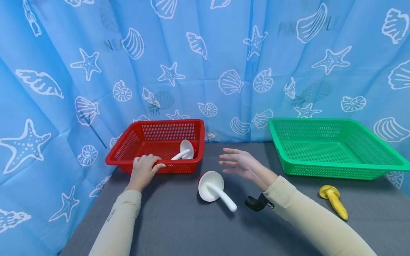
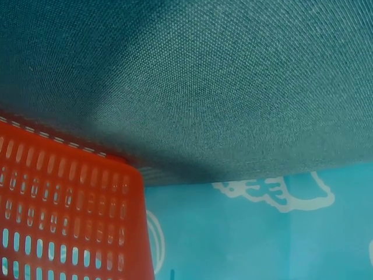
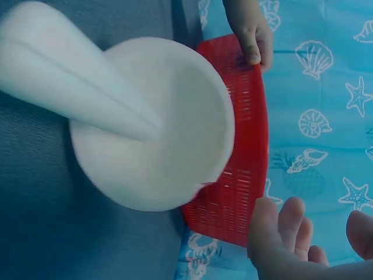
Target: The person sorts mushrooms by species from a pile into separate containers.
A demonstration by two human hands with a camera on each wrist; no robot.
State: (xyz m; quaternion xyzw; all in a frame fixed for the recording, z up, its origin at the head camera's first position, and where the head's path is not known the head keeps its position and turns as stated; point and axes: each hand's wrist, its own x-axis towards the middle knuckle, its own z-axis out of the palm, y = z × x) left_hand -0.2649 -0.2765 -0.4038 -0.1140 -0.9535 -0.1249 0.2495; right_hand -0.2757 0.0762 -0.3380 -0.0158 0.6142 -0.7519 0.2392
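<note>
On the grey table (image 1: 179,227), the red basket (image 1: 179,168) sits before my left hand (image 1: 145,170), which pinches its near rim; my right hand (image 1: 240,164) hangs empty, fingers loosely spread, with the white-stemmed mushroom (image 1: 215,188) lying just short of it, to its left. A careless sweep of that hand could, I judge, set it rolling

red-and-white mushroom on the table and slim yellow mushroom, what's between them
In the head view, a beige sleeve and black wrist device cross between the red-and-white mushroom and yellow mushroom, against dark grey tabletop.
</note>
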